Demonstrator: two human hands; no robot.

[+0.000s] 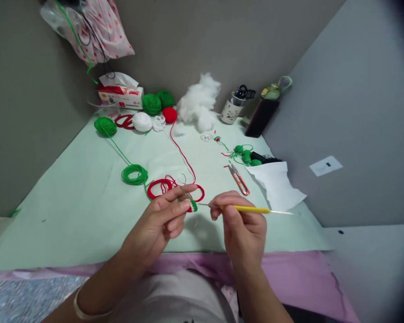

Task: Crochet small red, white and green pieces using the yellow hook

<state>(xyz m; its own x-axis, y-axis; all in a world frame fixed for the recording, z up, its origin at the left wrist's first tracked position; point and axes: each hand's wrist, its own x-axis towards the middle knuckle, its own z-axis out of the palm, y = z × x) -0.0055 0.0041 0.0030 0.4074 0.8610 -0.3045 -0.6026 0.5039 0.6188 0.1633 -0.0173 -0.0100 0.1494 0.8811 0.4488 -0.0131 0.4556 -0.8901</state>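
My left hand (pixel 170 213) pinches a small crochet piece (pixel 192 206) in red, white and green between thumb and fingers. Green yarn runs up from the piece over my raised index finger. My right hand (pixel 243 224) grips a crochet hook (pixel 252 209) with a yellow handle, pen-like. The hook's thin metal tip points left, close to the green edge of the piece; I cannot tell if it touches. Behind my left hand lie loops of red yarn (pixel 159 189), and further left sits a coil of green yarn (pixel 134 174).
Orange thread snips (pixel 239 180) lie right of centre, near a white paper (pixel 278 184) and small green crocheted balls (pixel 246 156). Along the back stand yarn balls (pixel 151 104), white stuffing (pixel 200 101), a tissue box (pixel 121 96), a pen cup (pixel 231 110) and a phone (pixel 262 117).
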